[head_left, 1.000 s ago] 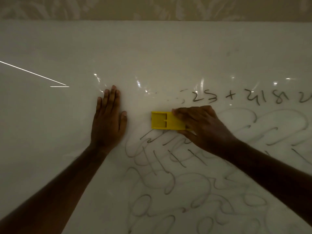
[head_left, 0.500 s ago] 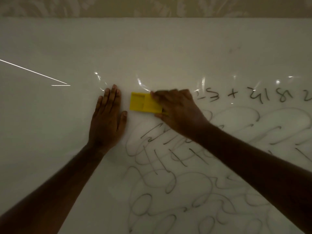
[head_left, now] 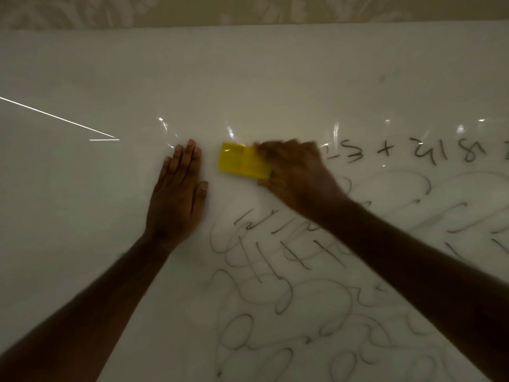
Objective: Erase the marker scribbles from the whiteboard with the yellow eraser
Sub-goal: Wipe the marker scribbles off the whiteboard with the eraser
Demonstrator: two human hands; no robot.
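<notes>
The whiteboard (head_left: 248, 78) fills the view. My right hand (head_left: 294, 175) grips the yellow eraser (head_left: 242, 161) by its right end and presses it flat on the board, just left of a row of written numbers (head_left: 429, 154). Loops and strokes of marker scribbles (head_left: 289, 293) cover the board below and to the right of the eraser. My left hand (head_left: 179, 194) lies flat on the board with fingers together, a short gap left of the eraser, holding nothing.
A patterned wall (head_left: 248, 8) shows above the board's top edge. Bright light reflections (head_left: 60, 119) streak the board's left part, which bears no marks.
My right hand slid the eraser up and to the left, from the scribbles' top edge to beside the numbers, then a little back to the right. The left hand stayed put.
</notes>
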